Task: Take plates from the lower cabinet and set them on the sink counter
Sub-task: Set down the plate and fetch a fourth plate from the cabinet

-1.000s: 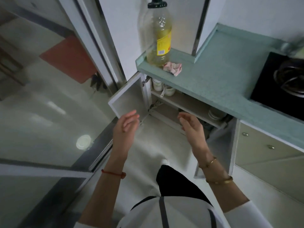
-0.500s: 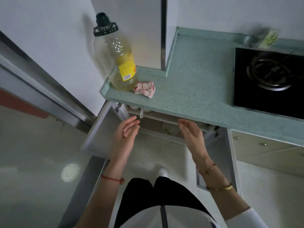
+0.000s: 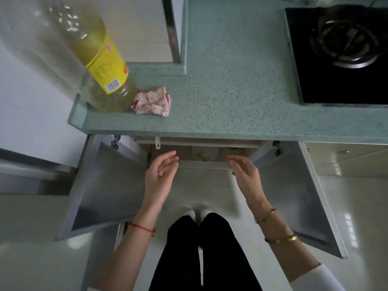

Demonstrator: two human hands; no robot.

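1. Hovering mid-frame: left hand [image 3: 160,175] and right hand [image 3: 245,172], both loose-fingered and holding nothing, in front of the open lower cabinet [image 3: 210,147].
2. Plates are mostly hidden under the counter [image 3: 231,91] - only a pale round rim [image 3: 204,154] shows, can't tell what it is.
3. Risk: reaching in blind could knock crockery, or a plate could clip the counter edge coming out.

Teal speckled counter [image 3: 231,91] w/ black hob [image 3: 336,87], white wall [image 3: 31,101], glossy floor [image 3: 357,206].
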